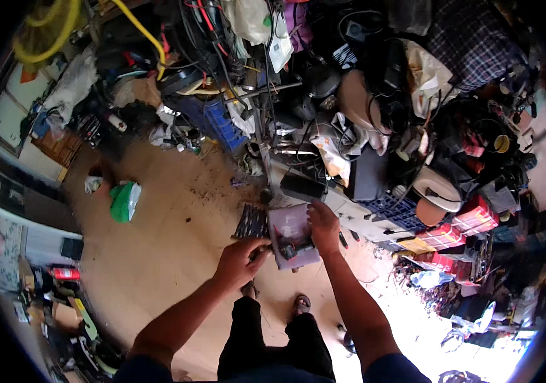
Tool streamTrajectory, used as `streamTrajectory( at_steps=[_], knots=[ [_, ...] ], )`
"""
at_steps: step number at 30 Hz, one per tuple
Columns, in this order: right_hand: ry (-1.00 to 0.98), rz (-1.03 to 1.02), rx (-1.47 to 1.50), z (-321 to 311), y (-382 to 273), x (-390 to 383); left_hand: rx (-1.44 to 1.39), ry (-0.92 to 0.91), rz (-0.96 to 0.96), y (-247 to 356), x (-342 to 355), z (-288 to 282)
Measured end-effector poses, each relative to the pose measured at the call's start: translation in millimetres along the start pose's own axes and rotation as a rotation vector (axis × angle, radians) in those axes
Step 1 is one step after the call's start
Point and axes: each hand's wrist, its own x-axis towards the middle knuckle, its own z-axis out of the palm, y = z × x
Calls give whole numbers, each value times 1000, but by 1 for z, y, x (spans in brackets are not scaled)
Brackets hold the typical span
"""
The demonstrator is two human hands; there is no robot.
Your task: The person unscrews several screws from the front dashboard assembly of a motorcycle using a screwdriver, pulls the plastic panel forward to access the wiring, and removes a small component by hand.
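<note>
My right hand [324,226] grips the right edge of a shallow, pale lilac plastic tray [291,219]. Inside the tray lie small dark and red parts [293,247], too small to name. At the tray's lower left, my left hand [240,262] is closed, with thumb and fingers drawn together. Whatever may be between those fingers is hidden. A dark slatted piece [252,221] shows just beyond my left hand, against the tray's left side.
Beyond the tray a large heap of cables, bags and parts rises, with a blue crate [222,121] in it. Red boxes [477,216] are stacked at right. A green and white bag [125,201] lies on the brown floor [158,255]. A red cylinder [65,274] is at far left.
</note>
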Motion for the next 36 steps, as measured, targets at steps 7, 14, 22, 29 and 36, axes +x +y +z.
streamTrajectory(
  at_steps=[7, 14, 22, 29, 36],
  knots=[
    [376, -416, -456, 29, 49, 97, 291, 28, 487, -99, 190, 49],
    [495, -572, -544, 43, 106, 122, 567, 334, 819, -172, 263, 96],
    [670, -839, -732, 59, 126, 132, 573, 417, 930, -191, 279, 124],
    [601, -1067, -595, 56, 97, 135, 915, 577, 853, -185, 299, 116],
    [567, -1022, -660, 73, 86, 136, 971, 613, 1098, -139, 334, 80]
  ],
)
